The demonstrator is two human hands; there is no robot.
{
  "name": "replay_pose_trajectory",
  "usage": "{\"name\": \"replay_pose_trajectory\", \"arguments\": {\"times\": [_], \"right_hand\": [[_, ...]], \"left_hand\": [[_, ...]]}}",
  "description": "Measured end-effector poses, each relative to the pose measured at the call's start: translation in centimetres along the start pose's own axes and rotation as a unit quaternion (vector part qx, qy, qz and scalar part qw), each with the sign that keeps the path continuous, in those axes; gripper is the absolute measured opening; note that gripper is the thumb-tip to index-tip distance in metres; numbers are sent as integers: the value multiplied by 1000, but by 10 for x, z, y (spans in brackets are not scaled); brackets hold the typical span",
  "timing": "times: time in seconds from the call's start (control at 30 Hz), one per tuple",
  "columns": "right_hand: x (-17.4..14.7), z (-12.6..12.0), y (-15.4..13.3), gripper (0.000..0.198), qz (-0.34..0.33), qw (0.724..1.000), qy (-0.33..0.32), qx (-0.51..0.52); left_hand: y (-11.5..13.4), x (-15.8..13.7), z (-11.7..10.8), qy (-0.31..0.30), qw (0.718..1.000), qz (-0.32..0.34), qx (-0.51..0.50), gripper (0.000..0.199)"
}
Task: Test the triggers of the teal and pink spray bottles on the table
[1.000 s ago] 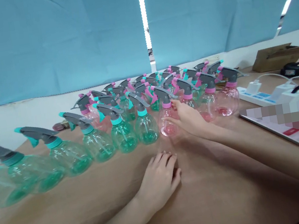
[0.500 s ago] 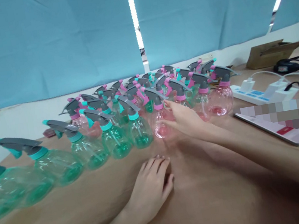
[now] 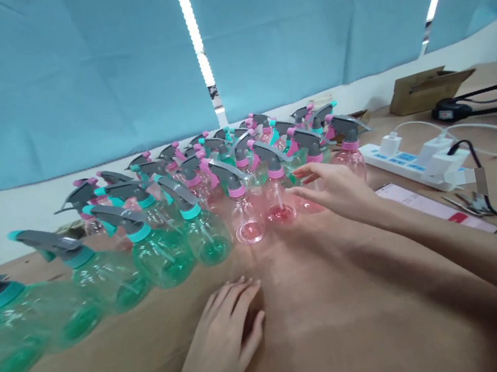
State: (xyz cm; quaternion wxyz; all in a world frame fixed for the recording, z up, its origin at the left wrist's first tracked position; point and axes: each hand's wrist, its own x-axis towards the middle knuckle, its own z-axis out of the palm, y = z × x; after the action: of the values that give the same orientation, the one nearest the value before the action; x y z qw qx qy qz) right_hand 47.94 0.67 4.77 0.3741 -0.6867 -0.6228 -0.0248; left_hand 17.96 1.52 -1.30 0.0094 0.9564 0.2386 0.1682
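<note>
Several spray bottles with grey triggers stand in rows on the brown table [image 3: 355, 320]. Green ones [image 3: 161, 259] run off to the left; pink ones [image 3: 247, 221] fill the middle and right. My right hand [image 3: 338, 187] reaches in from the right, holding nothing, its spread fingertips beside a front-row pink bottle [image 3: 279, 203]. It hides part of another pink bottle behind it. My left hand [image 3: 228, 340] lies palm down on the table in front of the rows, holding nothing and touching no bottle.
A white power strip [image 3: 407, 161] with plugged chargers and cables lies at the right, a phone [image 3: 421, 206] in front of it. A cardboard box [image 3: 426, 88] sits at the back right. Blue curtains [image 3: 71, 76] hang behind the table.
My right hand has let go of the pink bottle beside the green ones and moved right to the neighbouring pink bottles. The view has swung right; my left hand stays flat.
</note>
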Motion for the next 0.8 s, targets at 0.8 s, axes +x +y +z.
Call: {"name": "replay_pose_trajectory", "arguments": {"times": [0.8], "right_hand": [[17, 24, 5, 43, -9, 997, -70, 13]], "left_hand": [[16, 65, 19, -24, 992, -30, -119, 21]]}}
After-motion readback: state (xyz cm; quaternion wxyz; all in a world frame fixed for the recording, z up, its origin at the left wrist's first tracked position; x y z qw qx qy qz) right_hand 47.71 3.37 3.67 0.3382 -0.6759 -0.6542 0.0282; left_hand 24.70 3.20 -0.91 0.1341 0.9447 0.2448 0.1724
